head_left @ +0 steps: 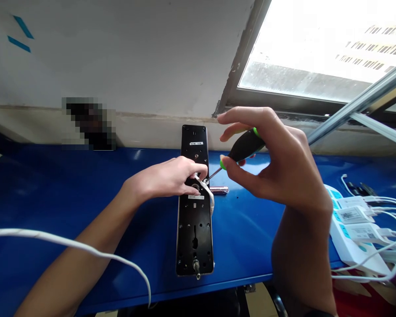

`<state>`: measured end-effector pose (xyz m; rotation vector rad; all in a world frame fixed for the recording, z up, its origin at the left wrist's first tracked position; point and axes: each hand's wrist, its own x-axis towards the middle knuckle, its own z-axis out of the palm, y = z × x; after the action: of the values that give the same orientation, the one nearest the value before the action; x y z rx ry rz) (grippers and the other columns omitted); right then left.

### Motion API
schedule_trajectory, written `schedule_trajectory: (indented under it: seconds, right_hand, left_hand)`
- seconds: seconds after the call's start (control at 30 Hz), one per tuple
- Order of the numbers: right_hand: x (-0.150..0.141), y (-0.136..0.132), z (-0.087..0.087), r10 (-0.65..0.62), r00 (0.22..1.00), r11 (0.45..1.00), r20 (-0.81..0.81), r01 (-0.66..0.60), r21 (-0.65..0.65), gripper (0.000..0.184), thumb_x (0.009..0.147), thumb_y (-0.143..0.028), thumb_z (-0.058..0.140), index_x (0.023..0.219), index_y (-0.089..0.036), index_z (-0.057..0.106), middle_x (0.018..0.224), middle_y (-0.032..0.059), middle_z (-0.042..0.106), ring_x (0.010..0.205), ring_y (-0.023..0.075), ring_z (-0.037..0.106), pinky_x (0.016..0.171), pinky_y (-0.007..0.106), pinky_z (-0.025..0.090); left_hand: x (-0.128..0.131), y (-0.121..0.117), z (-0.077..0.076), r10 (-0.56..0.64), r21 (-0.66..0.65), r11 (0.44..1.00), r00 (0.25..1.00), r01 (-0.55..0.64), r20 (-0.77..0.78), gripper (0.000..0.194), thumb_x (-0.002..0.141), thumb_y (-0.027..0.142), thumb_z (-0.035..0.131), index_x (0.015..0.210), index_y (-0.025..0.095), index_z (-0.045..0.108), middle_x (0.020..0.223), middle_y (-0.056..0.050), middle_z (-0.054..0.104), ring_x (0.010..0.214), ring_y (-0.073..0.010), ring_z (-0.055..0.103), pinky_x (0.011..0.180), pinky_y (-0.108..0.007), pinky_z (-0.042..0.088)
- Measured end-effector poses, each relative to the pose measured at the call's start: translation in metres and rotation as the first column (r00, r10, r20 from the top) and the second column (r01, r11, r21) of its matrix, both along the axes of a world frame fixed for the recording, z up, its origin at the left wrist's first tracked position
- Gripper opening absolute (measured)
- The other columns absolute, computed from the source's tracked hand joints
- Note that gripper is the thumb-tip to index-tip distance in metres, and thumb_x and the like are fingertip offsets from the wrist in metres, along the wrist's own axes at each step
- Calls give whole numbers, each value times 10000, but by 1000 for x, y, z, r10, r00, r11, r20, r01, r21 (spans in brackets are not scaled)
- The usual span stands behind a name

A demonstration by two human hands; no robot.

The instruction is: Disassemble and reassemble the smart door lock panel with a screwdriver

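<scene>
A long black panel (194,220) with screw holes, small labels and a metal spindle (197,268) at its near end lies lengthwise on the blue table. My left hand (171,176) rests over its middle, thumb and fingers closed around a white cable or strip (210,198) that bends over the panel's right edge. My right hand (270,154) grips a black and green screwdriver (246,144) by its handle. The shaft slants down left, its tip at the panel's right side, close to my left fingertips. What the tip touches is too small to tell.
A reddish wrapped stick-like thing (220,190) lies right of the panel. At the right stands a white power strip (346,237) crowded with chargers and cables. A white cable (86,248) crosses my left forearm. Behind are the wall (119,57) and a window frame (284,97).
</scene>
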<state>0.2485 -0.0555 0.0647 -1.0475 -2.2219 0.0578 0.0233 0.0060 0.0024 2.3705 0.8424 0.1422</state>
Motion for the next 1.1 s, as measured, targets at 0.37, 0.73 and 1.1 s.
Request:
schedule_trajectory:
  seconds: [0.37,0.73,1.1]
  right_hand:
    - [1,3,-2,35,999,998,-15,-35,44,515,863,-162,678,1327,-333,533,1097,17,719,776,192,699,698,389,609]
    - [10,3,3,70,987,993,-148,-54,109,626,711,-46,675,1257,-345,610,1052,-1,696,966,248,742,694,377,606]
    - [6,0,1,53,995,998,-79,-51,21,610,726,-35,685,1273,-290,593,1009,0,717,770,189,684,719,383,594]
  left_hand:
    - [-4,0,-1,19,23,1000,1000,-19,-18,260,885,430,740,1059,245,683,1058,-24,656,881,-172,609,680,-261,427]
    - [1,-4,3,43,137,989,998,-50,55,254,1023,363,566,1123,213,745,1076,-54,695,877,-175,641,753,-294,474]
    - [8,-4,-2,20,209,977,997,-35,71,244,1008,203,551,1099,194,777,1048,-56,707,856,-163,647,762,-290,480]
